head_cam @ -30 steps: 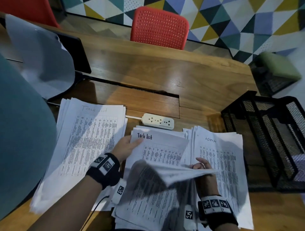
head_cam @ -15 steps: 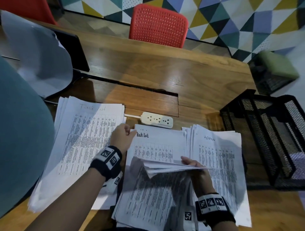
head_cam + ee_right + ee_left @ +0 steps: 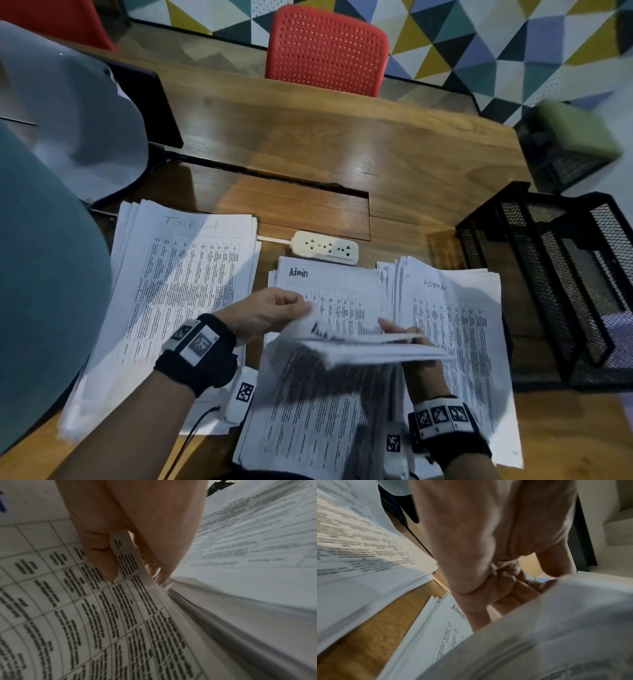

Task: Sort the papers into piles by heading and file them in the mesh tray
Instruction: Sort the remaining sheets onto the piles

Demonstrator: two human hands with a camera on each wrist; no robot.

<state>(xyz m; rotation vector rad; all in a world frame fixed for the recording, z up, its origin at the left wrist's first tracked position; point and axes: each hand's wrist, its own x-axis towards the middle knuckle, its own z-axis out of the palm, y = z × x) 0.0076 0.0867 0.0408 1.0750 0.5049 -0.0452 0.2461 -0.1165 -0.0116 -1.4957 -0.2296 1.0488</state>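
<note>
Three paper piles lie on the wooden desk [image 3: 342, 144]. The left pile [image 3: 185, 291] is headed "Task List", the right pile [image 3: 452, 325] "ADMIN". The middle pile [image 3: 329, 291] shows an "Admin" sheet [image 3: 453, 622] on top. My left hand [image 3: 274, 315] pinches the top corner of a sheet [image 3: 322, 330] peeled back toward me; its fingers [image 3: 505, 588] curl at that sheet's edge [image 3: 556, 628]. My right hand [image 3: 404, 334] holds the right edge of the lifted sheets [image 3: 376, 346], and its fingertips [image 3: 106, 566] pinch paper. The black mesh tray [image 3: 548, 274] stands at the right.
A white power strip [image 3: 325, 247] lies just behind the middle pile. A black screen [image 3: 150, 102] and a grey sheet [image 3: 68, 120] stand at the back left, a teal shape [image 3: 41, 274] at the near left. A red chair [image 3: 327, 48] faces the far edge.
My left hand took the top corner of the middle pile's "Task List" sheet and peeled it back toward me, uncovering an "Admin" sheet. My right hand stayed on the lifted sheets.
</note>
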